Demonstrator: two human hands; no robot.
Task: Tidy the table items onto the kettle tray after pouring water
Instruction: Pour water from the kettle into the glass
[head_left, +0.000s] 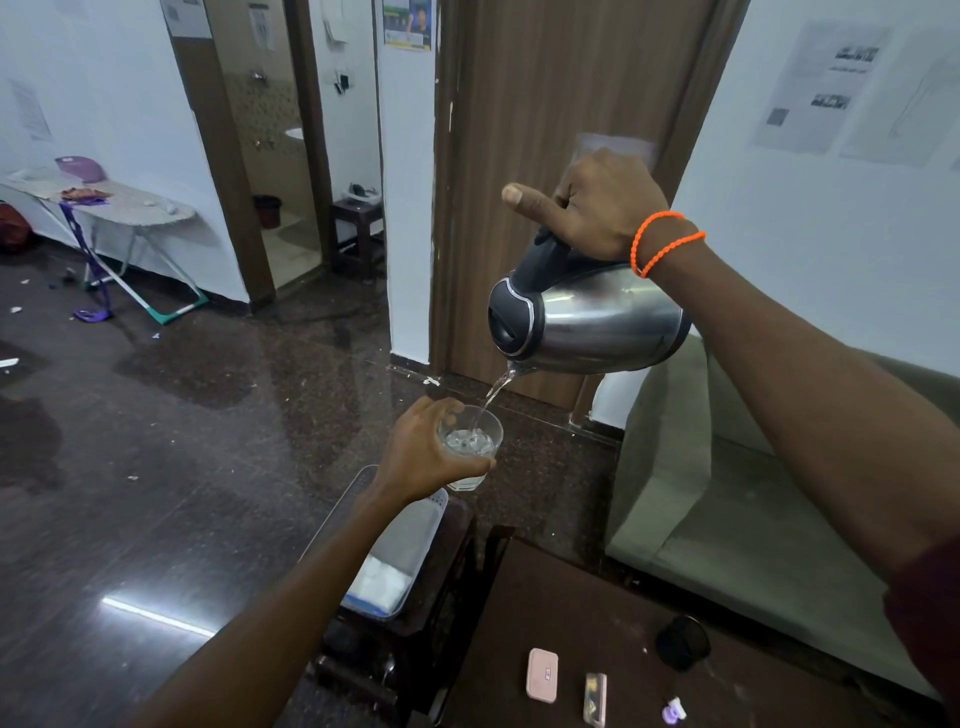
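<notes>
Kettle is gripped by the handle in right hand, tipped spout-down directly above the glass clasped in left hand, stream landing inside; tray sits below-left, nearer the left hand.

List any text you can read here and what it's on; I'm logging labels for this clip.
No text is legible.
Wall papers: print and QR code too blurred.
Poster: too small.
Door-frame notices: blurred.
Pink case: tiny mark, unreadable.
Kettle, glass: no visible lettering.
</notes>
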